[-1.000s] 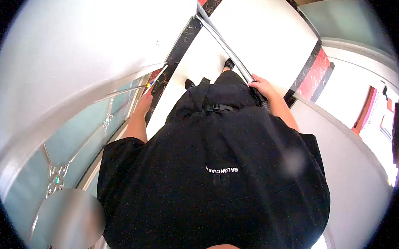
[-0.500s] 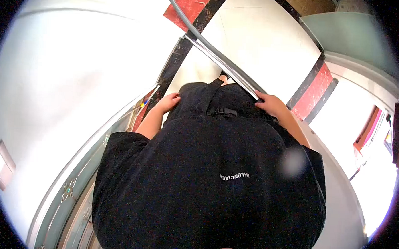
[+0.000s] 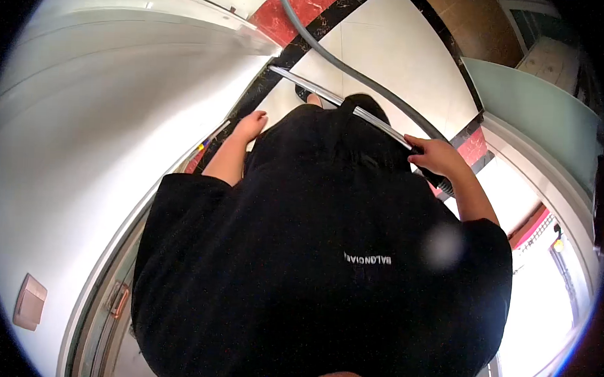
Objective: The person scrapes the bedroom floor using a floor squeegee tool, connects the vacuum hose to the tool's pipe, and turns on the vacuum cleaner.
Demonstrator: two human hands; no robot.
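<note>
My right hand (image 3: pixel 435 156) is closed round the dark handle end of a vacuum cleaner wand (image 3: pixel 313 86). The shiny metal tube slants across the front of my body, its far end near the black floor strip at the upper left. A grey hose (image 3: pixel 367 75) curves beside the tube and passes by my right hand, where a ribbed black piece shows below. My left hand (image 3: pixel 252 126) hangs at my left side near the black trousers, loosely open, with nothing seen in it. Some of its fingers are hidden. One foot (image 3: pixel 312 99) shows beneath the tube.
A white wall with a light switch (image 3: pixel 31 302) runs along my left, beside a door frame. Pale floor tiles (image 3: pixel 396 44) with black and red marble borders lie ahead. To the right are a curved greenish glass panel (image 3: pixel 529 90) and a bright doorway.
My right hand has moved outward to the right with the wand, which now crosses in front of my body. My left hand has swung slightly forward, away from my trousers. The view has shifted.
</note>
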